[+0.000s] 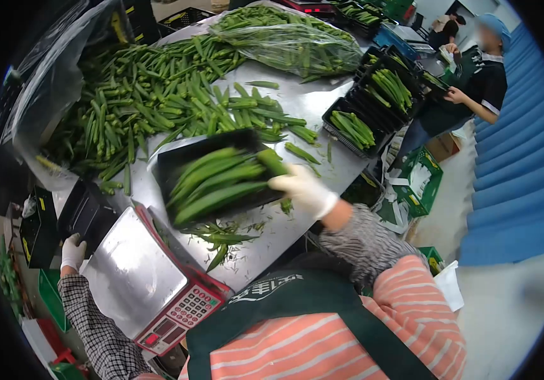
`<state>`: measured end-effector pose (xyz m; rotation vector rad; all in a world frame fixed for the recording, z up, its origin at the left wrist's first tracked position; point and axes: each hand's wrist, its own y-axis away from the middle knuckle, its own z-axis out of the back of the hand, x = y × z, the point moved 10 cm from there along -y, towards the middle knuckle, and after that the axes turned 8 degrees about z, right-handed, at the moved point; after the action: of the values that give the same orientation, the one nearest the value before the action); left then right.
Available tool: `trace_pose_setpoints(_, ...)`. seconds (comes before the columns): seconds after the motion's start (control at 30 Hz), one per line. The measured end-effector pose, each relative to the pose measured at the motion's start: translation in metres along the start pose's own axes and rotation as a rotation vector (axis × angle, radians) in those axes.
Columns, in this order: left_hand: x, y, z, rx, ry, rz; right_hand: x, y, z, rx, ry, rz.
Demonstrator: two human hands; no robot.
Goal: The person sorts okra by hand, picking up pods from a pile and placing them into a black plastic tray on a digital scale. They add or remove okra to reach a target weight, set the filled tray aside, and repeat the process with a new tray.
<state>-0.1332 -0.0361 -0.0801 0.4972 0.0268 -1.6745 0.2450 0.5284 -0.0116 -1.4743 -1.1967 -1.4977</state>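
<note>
My right hand [303,190], in a white glove, is closed at the right edge of a black tray [174,164] and is slightly blurred; okra [272,162] shows at its fingertips. Several okra pods [218,183] lie lengthwise in that tray. At the left, my left hand [74,252], also gloved, has its fingers closed on the edge of an empty black tray [88,212]. Between my arms stands a red and white scale [136,266] with a bare metal plate.
Loose okra [139,95] is heaped across the metal table [265,234], beside a plastic bag of okra [297,47]. Filled black trays [354,130] stand at the right edge. Beyond them is another person [474,82]. A green crate [420,180] sits on the floor.
</note>
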Motion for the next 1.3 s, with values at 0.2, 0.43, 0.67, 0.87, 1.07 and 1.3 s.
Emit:
trace_pose_setpoints(0.2,-0.051,0.012,-0.005,0.003,-0.359,0.04,-0.026,0.07,0.248,-0.673,0.125,0.173)
trace_pose_setpoints(0.43,-0.078,0.036,0.023,-0.193,-0.406,0.024,-0.073,0.068,0.335,-1.011,-0.154,0.066)
trace_pose_setpoints(0.67,-0.064,0.081,0.109,-0.492,-0.139,-0.104,-0.041,0.094,0.37,-0.989,0.258,0.047)
trace_pose_setpoints(0.87,-0.112,0.24,0.089,-0.501,-0.21,-0.069,0.003,0.026,0.204,-0.332,0.988,0.205)
trace_pose_setpoints(1.07,-0.139,0.293,-0.017,-0.178,-0.264,0.091,-0.077,-0.008,0.151,-0.064,1.382,0.141)
trace_pose_setpoints(1.3,-0.331,0.305,-0.009,-0.448,0.067,-0.269,-0.067,0.026,0.182,0.047,1.243,0.257)
